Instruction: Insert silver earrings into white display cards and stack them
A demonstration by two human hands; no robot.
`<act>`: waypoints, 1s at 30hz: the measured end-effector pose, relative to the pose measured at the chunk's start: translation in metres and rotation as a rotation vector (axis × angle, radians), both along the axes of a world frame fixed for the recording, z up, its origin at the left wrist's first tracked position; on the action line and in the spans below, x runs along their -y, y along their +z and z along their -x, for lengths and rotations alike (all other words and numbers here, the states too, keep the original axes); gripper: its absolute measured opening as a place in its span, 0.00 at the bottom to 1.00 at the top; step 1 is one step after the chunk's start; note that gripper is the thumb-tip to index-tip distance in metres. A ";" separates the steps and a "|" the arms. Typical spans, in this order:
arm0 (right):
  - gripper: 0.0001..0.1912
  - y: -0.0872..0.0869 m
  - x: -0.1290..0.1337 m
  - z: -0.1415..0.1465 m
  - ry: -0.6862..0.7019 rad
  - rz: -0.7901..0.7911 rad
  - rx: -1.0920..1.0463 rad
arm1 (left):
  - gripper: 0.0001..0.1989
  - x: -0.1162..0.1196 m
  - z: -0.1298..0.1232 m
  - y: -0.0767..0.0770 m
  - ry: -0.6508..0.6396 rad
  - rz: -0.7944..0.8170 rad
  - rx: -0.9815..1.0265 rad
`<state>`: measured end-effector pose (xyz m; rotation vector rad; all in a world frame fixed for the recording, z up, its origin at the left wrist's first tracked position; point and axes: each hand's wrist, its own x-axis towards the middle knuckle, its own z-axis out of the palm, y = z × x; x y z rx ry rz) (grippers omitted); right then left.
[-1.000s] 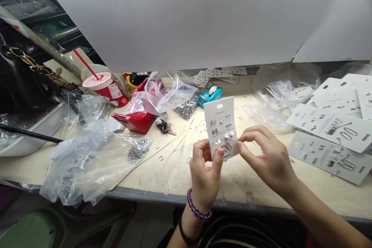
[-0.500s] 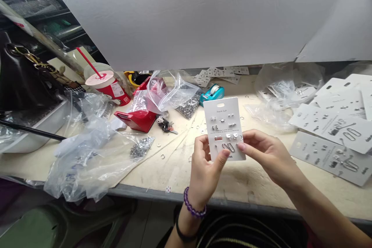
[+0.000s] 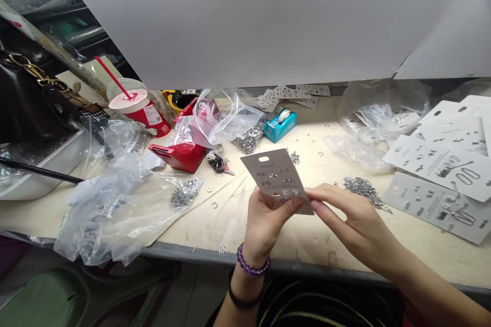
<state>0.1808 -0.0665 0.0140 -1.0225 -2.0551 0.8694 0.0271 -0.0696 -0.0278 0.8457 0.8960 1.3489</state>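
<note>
An earring card (image 3: 276,176) with several small silver earrings on it is held above the table, tilted back. My left hand (image 3: 266,219) grips its lower left part, the thumb across the front and the fingers behind. At the lower right edge, my right hand (image 3: 347,219) pinches the card between thumb and fingers; what its fingertips do behind the card is hidden. To the right of that hand lies a heap of small silver pieces (image 3: 362,190). A smaller pile of metal bits (image 3: 294,157) shows just past the card's edge.
Filled earring cards (image 3: 441,204) overlap at the right, near a clear plastic bag (image 3: 356,150). A teal tape dispenser (image 3: 281,125), keys (image 3: 219,162), a red holder (image 3: 180,158) and a red cup (image 3: 143,112) stand behind. Plastic bags (image 3: 111,219) cover the left side.
The card has tilted back and turned to the left, and sits slightly lower. My right hand has shifted a little down, still at the card's right edge. The heap behind it has come into view.
</note>
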 end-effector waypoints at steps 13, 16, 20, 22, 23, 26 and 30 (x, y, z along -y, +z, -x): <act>0.09 -0.033 -0.111 -0.008 -0.190 -0.021 0.681 | 0.14 0.006 -0.004 0.009 -0.100 -0.002 0.630; 0.12 -0.039 -0.110 -0.001 -0.237 -0.025 0.722 | 0.17 0.007 -0.006 0.010 -0.137 0.029 0.619; 0.11 -0.041 -0.108 0.000 -0.243 -0.018 0.731 | 0.21 0.007 -0.007 0.010 -0.149 0.070 0.610; 0.12 -0.042 -0.107 -0.002 -0.231 -0.020 0.719 | 0.22 0.007 -0.007 0.010 -0.150 0.088 0.622; 0.12 -0.043 -0.106 -0.003 -0.224 -0.021 0.710 | 0.23 0.007 -0.007 0.010 -0.152 0.095 0.632; 0.12 -0.045 -0.105 -0.006 -0.198 -0.019 0.673 | 0.24 0.007 -0.007 0.009 -0.162 0.111 0.690; 0.10 -0.046 -0.106 -0.006 -0.179 -0.006 0.650 | 0.24 0.007 -0.008 0.009 -0.169 0.119 0.757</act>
